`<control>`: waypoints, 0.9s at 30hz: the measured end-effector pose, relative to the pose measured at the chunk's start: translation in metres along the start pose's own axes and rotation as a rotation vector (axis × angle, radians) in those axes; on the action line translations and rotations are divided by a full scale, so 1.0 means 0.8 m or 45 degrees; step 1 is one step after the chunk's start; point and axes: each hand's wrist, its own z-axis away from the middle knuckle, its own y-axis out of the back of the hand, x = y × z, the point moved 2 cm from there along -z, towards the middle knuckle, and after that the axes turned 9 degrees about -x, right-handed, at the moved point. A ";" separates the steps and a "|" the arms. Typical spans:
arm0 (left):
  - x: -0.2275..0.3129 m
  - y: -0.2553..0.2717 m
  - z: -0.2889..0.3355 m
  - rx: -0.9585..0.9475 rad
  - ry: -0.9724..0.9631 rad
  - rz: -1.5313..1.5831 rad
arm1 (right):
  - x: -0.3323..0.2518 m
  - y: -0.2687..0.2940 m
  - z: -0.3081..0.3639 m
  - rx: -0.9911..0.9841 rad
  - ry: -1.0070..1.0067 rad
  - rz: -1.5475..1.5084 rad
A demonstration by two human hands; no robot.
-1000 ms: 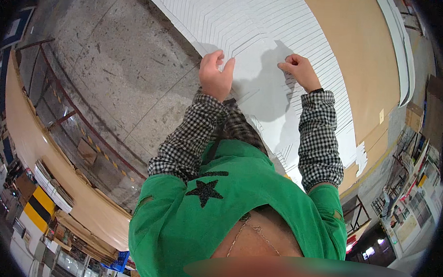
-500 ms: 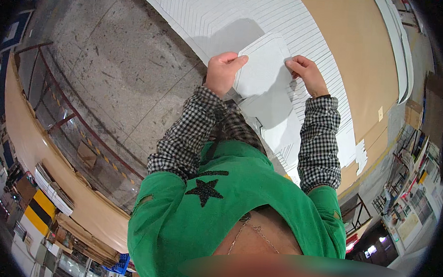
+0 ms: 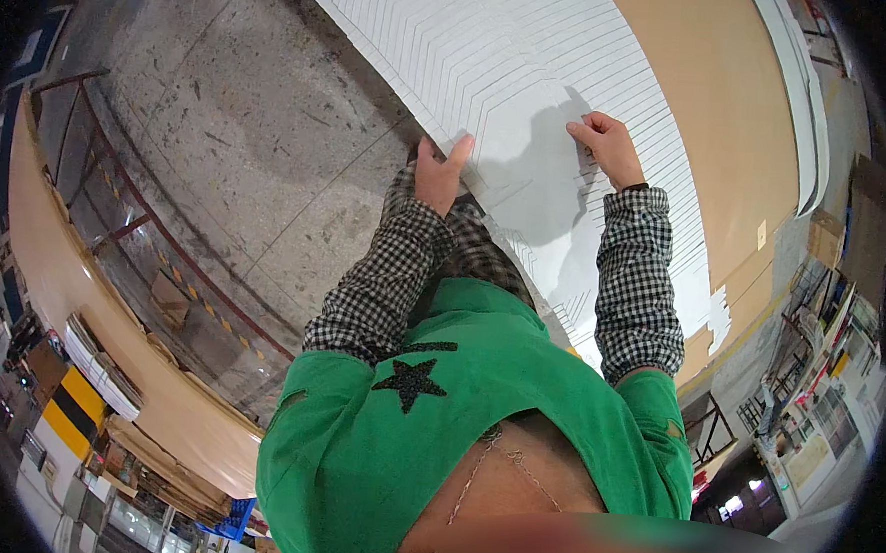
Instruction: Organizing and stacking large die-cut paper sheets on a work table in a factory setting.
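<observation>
White sheets [image 3: 516,130] lie overlapped in a long fanned row, their edges making many stepped lines. At the left edge of this row is my left hand [image 3: 440,178], thumb and forefinger spread, holding nothing. My right hand [image 3: 610,150] hovers over the row's right part. Its thumb and forefinger are slightly apart, the other fingers are curled and partly hidden, and no sheet shows between them. Shadows of my arms and head fall on the white surface.
A tan board surface [image 3: 694,79] extends to the right of the sheets, with curved white sheets [image 3: 798,105] along its far edge. Stained concrete floor [image 3: 261,117] is on the left. Beyond it stand a dark red metal rail [image 3: 127,195] and a long tan stack [image 3: 40,215].
The single white sheet held between both hands has left them and no longer shows apart from the row. My left hand has opened and moved slightly down and left.
</observation>
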 end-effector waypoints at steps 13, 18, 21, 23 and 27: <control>-0.002 -0.007 0.001 0.072 0.085 -0.161 | 0.009 -0.001 -0.002 0.043 0.042 0.105; -0.014 -0.002 -0.004 0.063 0.044 -0.173 | 0.005 -0.002 -0.001 0.052 0.059 0.104; -0.012 -0.005 -0.005 0.086 0.099 -0.209 | -0.001 -0.004 0.003 0.125 0.046 0.137; -0.005 -0.010 -0.005 -0.012 -0.097 -0.156 | -0.006 -0.003 0.007 0.135 0.019 0.163; -0.006 -0.009 -0.006 -0.025 0.045 -0.154 | 0.006 -0.003 0.006 0.128 -0.009 0.064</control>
